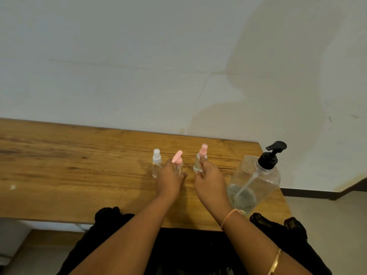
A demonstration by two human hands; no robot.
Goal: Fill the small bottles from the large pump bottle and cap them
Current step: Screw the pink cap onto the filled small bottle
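Observation:
Three small clear bottles stand in a row on the wooden table (pixel 79 167). The left one (pixel 156 163) has a white spray cap and stands free. My left hand (pixel 169 180) grips the middle bottle (pixel 178 161), which has a pink pump cap. My right hand (pixel 208 180) grips the right bottle (pixel 200 158), capped with a pink sprayer; a little clear liquid shows in it. The large clear pump bottle (pixel 256 179) with a black pump head stands at the table's right end, beside my right wrist, with liquid low in its base.
The table ends just right of the large bottle; floor and a dark skirting (pixel 309 193) lie beyond. A white wall (pixel 158 66) rises directly behind the table. My lap in black clothing (pixel 188 251) sits against the near edge.

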